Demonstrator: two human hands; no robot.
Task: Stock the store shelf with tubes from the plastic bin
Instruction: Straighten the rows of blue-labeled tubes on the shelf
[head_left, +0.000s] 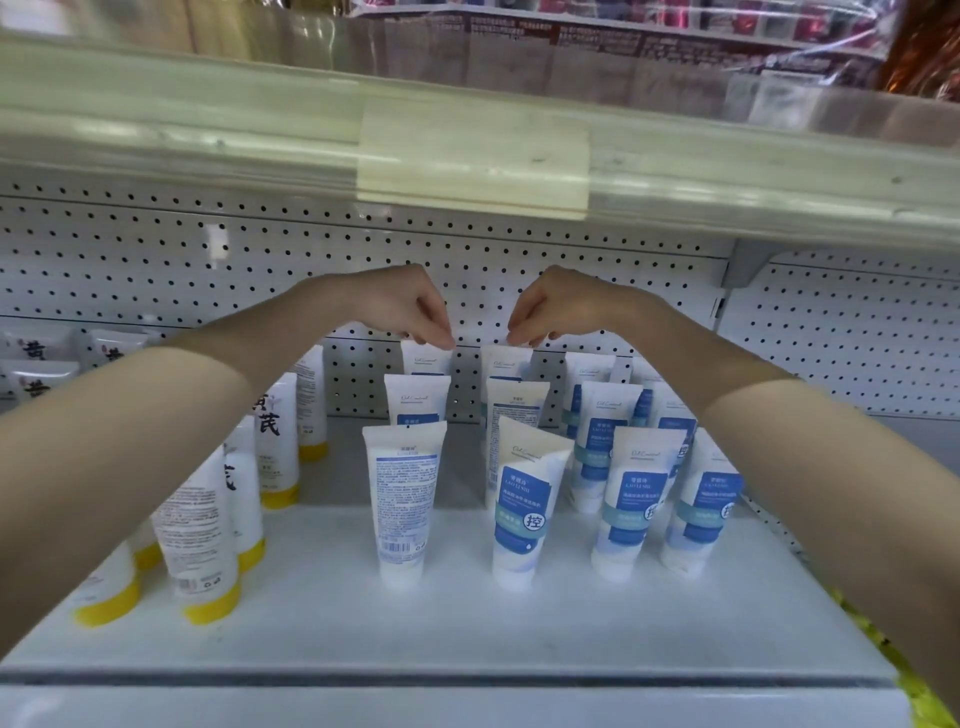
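Note:
Both my arms reach deep over the white shelf (467, 613). My left hand (410, 306) pinches the top edge of a white-and-blue tube (427, 361) standing at the back of the left column. My right hand (545, 306) pinches the top of another white-and-blue tube (506, 364) at the back of the neighbouring column. Several more blue-labelled tubes stand cap-down in columns in front, among them one turned back-side out (402, 509) and one leaning (524, 514). The plastic bin is out of view.
Several yellow-capped white tubes (200, 540) stand at the left of the shelf. More blue tubes (631, 499) fill the right side. A white pegboard wall (208, 249) closes the back, and an upper shelf edge (467, 161) hangs overhead. Something yellow (914, 686) shows at bottom right.

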